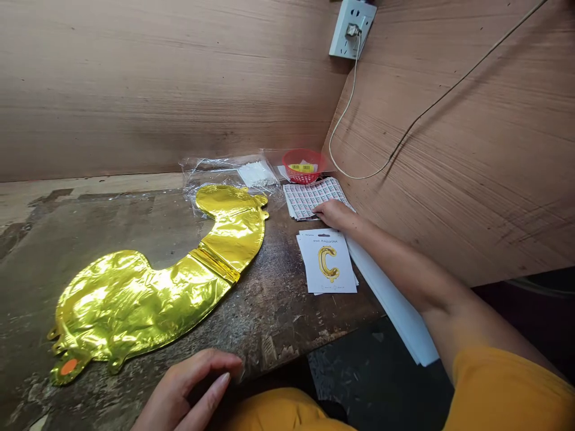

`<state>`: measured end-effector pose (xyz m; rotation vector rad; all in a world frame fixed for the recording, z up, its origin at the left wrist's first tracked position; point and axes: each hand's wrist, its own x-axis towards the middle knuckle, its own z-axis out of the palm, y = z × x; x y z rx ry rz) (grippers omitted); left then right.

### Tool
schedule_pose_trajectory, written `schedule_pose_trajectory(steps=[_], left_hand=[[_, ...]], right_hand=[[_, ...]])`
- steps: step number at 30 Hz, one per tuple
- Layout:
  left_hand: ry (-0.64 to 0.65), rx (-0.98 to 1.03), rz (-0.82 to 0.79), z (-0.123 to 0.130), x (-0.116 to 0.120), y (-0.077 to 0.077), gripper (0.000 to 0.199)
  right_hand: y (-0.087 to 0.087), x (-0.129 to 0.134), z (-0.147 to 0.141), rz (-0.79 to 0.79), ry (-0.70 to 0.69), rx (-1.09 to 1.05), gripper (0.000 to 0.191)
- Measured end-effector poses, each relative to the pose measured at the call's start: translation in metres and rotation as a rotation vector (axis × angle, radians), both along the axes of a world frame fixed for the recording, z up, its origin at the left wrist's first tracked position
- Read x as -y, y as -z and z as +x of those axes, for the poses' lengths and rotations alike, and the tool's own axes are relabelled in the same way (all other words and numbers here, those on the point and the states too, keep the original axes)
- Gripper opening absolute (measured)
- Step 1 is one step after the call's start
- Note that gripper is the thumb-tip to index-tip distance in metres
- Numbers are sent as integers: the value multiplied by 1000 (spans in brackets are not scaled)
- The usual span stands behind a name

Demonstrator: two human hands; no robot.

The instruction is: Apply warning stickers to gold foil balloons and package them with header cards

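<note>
My right hand (pixel 335 214) reaches to the near edge of a stack of printed sticker sheets (pixel 312 197). Its fingers are bent together at the sheet's corner. Low in the view, my left hand (pixel 193 386) holds nothing, its thumb and forefinger apart. A flat gold foil balloon (pixel 148 299) shaped like a C lies across the table beyond that hand, with an orange dot on one tab. Below my right hand, a small stack of white cards (pixel 331 263) reads "foil balloons" and shows a gold C.
A red plastic basket (pixel 303 166) with a yellow label stands at the back corner. Beside it are clear plastic bags (pixel 215 170) and a packet of white sticks (pixel 258 173). Long white sheets (pixel 390 299) overhang the table's right edge. A cable (pixel 354 90) hangs from the wall socket (pixel 353 30).
</note>
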<state>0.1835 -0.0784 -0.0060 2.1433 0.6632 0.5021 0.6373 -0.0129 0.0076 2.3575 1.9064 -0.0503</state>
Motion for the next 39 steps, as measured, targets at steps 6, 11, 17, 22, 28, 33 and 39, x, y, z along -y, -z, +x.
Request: schedule_pose_trajectory(steps=[6,11,17,22,28,33,39], left_hand=[[-4,-2,-50,4,-2,1,16],[-99,4,-181,5,-6,-4,18],[-367,391,-426,34,-17,-41,45],[-140,667,-547,49,-4,-53,77],[-387,565,-665,-14,-9,-18,39],[-316,496,-781,-65,-26,-16,31],[-388,463,-738,-91,-24,-14,22]], right_hand=[[-5,2,7,184,42,-79,27],[-42,0,5,488,157,-37,29],[-115,56,-119,923,-18,-46,13],[-81,115,-279,565,-397,-388,29],[-58,140,-322,354,-549,-732,48],[-67,110,-307,676,-256,-651,40],[-25,58,-325,27,-133,-1296,31]])
